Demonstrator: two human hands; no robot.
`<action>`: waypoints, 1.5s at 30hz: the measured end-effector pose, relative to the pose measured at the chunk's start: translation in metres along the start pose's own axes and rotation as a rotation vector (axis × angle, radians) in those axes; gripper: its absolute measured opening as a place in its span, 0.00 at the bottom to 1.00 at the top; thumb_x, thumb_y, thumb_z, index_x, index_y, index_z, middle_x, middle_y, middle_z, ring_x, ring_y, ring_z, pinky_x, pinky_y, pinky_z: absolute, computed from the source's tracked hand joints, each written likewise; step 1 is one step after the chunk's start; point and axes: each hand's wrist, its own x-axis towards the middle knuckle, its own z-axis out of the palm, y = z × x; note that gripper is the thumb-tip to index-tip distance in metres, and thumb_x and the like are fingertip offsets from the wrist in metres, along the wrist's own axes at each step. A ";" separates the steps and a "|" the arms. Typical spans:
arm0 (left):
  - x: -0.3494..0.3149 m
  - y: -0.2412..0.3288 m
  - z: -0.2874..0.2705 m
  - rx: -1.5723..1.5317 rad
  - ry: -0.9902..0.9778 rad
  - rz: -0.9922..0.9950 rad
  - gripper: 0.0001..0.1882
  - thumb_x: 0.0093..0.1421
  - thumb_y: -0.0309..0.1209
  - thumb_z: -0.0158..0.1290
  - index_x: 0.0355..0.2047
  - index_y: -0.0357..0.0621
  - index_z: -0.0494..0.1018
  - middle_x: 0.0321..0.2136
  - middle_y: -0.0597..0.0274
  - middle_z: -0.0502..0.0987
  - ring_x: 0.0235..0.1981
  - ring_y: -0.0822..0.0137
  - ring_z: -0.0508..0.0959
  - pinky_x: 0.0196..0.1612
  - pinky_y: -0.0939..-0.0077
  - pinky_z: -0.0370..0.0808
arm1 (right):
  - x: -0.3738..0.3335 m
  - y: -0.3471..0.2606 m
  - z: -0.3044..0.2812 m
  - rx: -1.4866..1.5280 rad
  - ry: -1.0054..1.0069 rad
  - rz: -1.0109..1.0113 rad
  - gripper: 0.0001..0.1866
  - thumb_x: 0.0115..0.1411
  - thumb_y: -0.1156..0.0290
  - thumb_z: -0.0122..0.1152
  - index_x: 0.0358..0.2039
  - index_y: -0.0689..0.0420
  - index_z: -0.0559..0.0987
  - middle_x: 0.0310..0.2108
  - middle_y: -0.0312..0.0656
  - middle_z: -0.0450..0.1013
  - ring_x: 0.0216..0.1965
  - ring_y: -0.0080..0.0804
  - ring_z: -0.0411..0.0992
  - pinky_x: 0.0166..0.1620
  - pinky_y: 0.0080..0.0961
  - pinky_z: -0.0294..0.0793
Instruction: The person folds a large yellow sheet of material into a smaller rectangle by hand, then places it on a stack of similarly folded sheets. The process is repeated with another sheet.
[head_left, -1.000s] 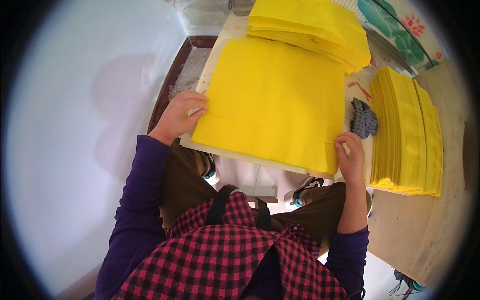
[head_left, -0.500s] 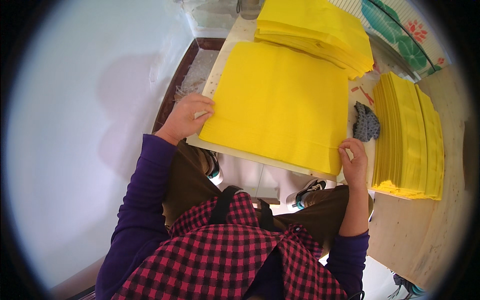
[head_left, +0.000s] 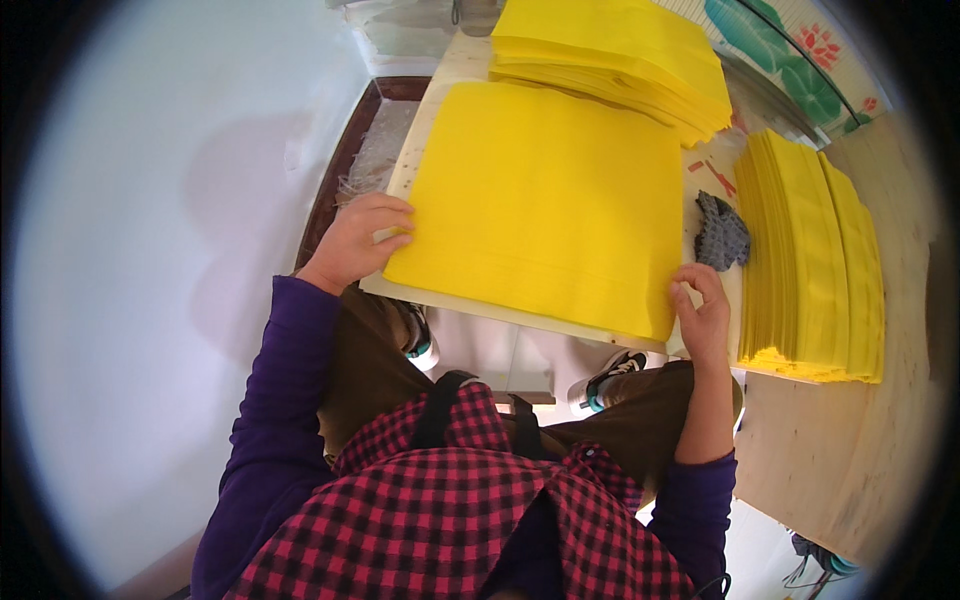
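A yellow felt-like cloth sheet (head_left: 550,200) lies flat in front of me, close to the table's near edge. My left hand (head_left: 358,240) is at its left edge near the front corner, thumb and fingers closed on the border. At the opposite edge, my right hand (head_left: 704,312) has its thumb and forefinger curled together against the cloth near the right front corner. How much cloth lies between the fingertips is hard to see. Just beyond the right hand is a crumpled grey knitted piece (head_left: 722,235).
Behind the sheet lies a thick stack of yellow cloth (head_left: 610,50). Another folded yellow stack (head_left: 805,270) stands at the right. Small red scissors-like handles (head_left: 718,175) rest on the pale wooden table (head_left: 420,120). A white wall (head_left: 180,300) bounds the left side.
Both hands keep their places at the sheet's side edges. The crease line along its near border shows more faintly now. The whole view has shifted slightly.
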 end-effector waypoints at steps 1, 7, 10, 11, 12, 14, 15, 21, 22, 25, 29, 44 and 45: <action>0.000 -0.001 0.000 0.001 -0.006 0.009 0.08 0.47 0.23 0.61 0.30 0.41 0.77 0.37 0.57 0.78 0.41 0.55 0.76 0.46 0.65 0.73 | 0.000 0.002 -0.001 0.018 0.019 0.019 0.06 0.58 0.79 0.58 0.36 0.61 0.76 0.38 0.40 0.72 0.42 0.31 0.71 0.48 0.25 0.68; 0.001 -0.004 0.002 0.009 0.004 0.043 0.10 0.46 0.21 0.61 0.31 0.40 0.76 0.37 0.55 0.78 0.41 0.53 0.76 0.46 0.64 0.73 | 0.001 0.017 0.000 0.249 0.112 0.409 0.09 0.63 0.72 0.55 0.42 0.61 0.77 0.36 0.35 0.73 0.36 0.21 0.71 0.40 0.19 0.71; 0.000 -0.003 0.004 -0.004 0.018 0.035 0.10 0.46 0.20 0.61 0.31 0.39 0.76 0.37 0.55 0.78 0.41 0.53 0.76 0.46 0.64 0.72 | -0.001 0.022 0.001 0.384 0.107 0.573 0.11 0.63 0.71 0.55 0.43 0.61 0.77 0.34 0.34 0.73 0.34 0.20 0.70 0.38 0.18 0.72; 0.000 -0.003 0.004 -0.012 0.022 0.018 0.09 0.46 0.20 0.61 0.30 0.39 0.76 0.37 0.55 0.78 0.41 0.53 0.76 0.46 0.64 0.72 | -0.001 0.023 0.001 0.409 0.097 0.599 0.11 0.63 0.70 0.55 0.44 0.61 0.77 0.34 0.34 0.73 0.34 0.19 0.70 0.37 0.18 0.72; 0.000 -0.002 0.004 -0.044 0.033 0.000 0.09 0.47 0.20 0.61 0.30 0.39 0.76 0.37 0.55 0.78 0.41 0.53 0.76 0.46 0.64 0.72 | -0.001 0.024 0.001 0.459 0.079 0.620 0.11 0.63 0.70 0.55 0.44 0.61 0.77 0.35 0.34 0.73 0.34 0.19 0.70 0.37 0.18 0.72; -0.001 0.000 0.003 -0.040 0.007 -0.041 0.11 0.47 0.20 0.60 0.34 0.40 0.76 0.41 0.55 0.77 0.44 0.55 0.75 0.50 0.66 0.71 | 0.000 0.023 0.000 0.422 0.053 0.600 0.15 0.66 0.66 0.53 0.48 0.62 0.74 0.40 0.37 0.74 0.40 0.24 0.72 0.43 0.21 0.72; -0.002 0.000 0.001 -0.059 -0.013 -0.073 0.12 0.49 0.22 0.60 0.37 0.40 0.76 0.44 0.54 0.76 0.47 0.54 0.74 0.52 0.66 0.70 | 0.001 0.021 0.001 0.443 0.055 0.584 0.17 0.67 0.64 0.52 0.51 0.62 0.73 0.43 0.39 0.73 0.43 0.26 0.72 0.46 0.22 0.72; 0.004 -0.003 0.005 -0.311 0.015 -0.333 0.28 0.68 0.43 0.42 0.62 0.38 0.60 0.62 0.51 0.61 0.64 0.58 0.60 0.65 0.68 0.55 | 0.000 -0.008 0.012 0.567 0.056 0.514 0.35 0.69 0.49 0.40 0.65 0.64 0.56 0.65 0.50 0.54 0.66 0.37 0.53 0.66 0.32 0.52; 0.005 -0.003 0.006 -0.387 -0.011 -0.419 0.31 0.70 0.48 0.36 0.65 0.37 0.55 0.64 0.50 0.58 0.66 0.59 0.57 0.66 0.69 0.52 | 0.000 -0.013 0.012 0.579 0.041 0.517 0.37 0.69 0.47 0.39 0.66 0.64 0.54 0.67 0.50 0.51 0.68 0.38 0.50 0.67 0.32 0.49; 0.006 0.002 0.011 -0.501 -0.104 -0.498 0.34 0.70 0.50 0.32 0.66 0.36 0.50 0.66 0.50 0.55 0.67 0.59 0.54 0.67 0.71 0.48 | -0.003 -0.026 0.015 0.594 0.003 0.513 0.38 0.68 0.46 0.38 0.66 0.64 0.53 0.68 0.50 0.49 0.69 0.38 0.47 0.68 0.32 0.46; 0.007 0.010 0.011 -0.434 -0.163 -0.460 0.34 0.71 0.51 0.31 0.66 0.37 0.52 0.65 0.50 0.56 0.67 0.60 0.54 0.68 0.71 0.47 | -0.008 -0.029 0.016 0.548 -0.030 0.469 0.37 0.69 0.47 0.39 0.66 0.65 0.54 0.67 0.50 0.51 0.68 0.38 0.49 0.67 0.31 0.47; 0.002 -0.002 0.013 -0.373 -0.169 -0.441 0.33 0.70 0.49 0.34 0.66 0.37 0.53 0.65 0.52 0.57 0.67 0.62 0.54 0.67 0.73 0.47 | -0.023 -0.017 0.016 0.376 -0.020 0.359 0.33 0.69 0.52 0.44 0.63 0.66 0.60 0.64 0.51 0.58 0.66 0.37 0.55 0.66 0.28 0.50; 0.002 -0.002 0.013 -0.369 -0.168 -0.443 0.33 0.71 0.49 0.34 0.66 0.37 0.53 0.65 0.52 0.57 0.67 0.62 0.54 0.67 0.73 0.47 | -0.022 -0.016 0.016 0.375 -0.013 0.366 0.33 0.69 0.52 0.44 0.63 0.66 0.60 0.64 0.51 0.58 0.66 0.37 0.55 0.65 0.27 0.51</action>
